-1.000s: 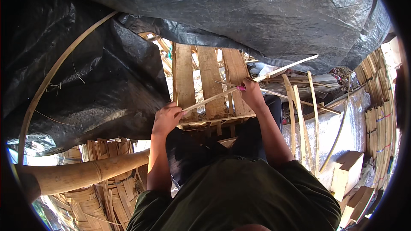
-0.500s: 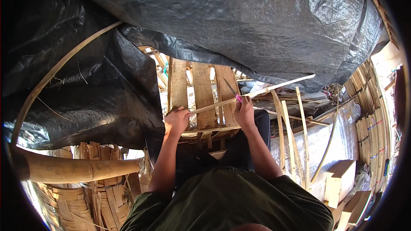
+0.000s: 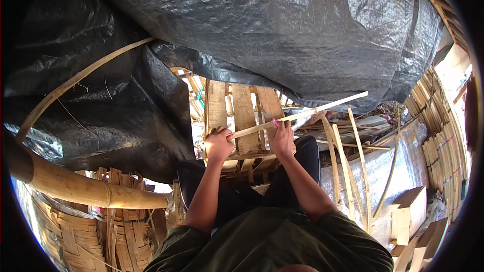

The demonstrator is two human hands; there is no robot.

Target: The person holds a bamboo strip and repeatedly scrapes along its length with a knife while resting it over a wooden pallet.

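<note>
One strip (image 3: 303,114), left hand (image 3: 220,144) closed round its lower end, right hand (image 3: 281,139) gripping a pink-handled knife (image 3: 275,123) beside it

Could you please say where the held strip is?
Mostly right of centre in the head view, the strip slants from left hand up past right hand.

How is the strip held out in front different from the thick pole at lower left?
The strip is thin, while the pole is thick and rounded. In the picture, the strip slants up toward the right; the pole slopes down that way. The left hand grips the strip, but does not touch the pole. Both are long and pale yellowish-brown.
</note>
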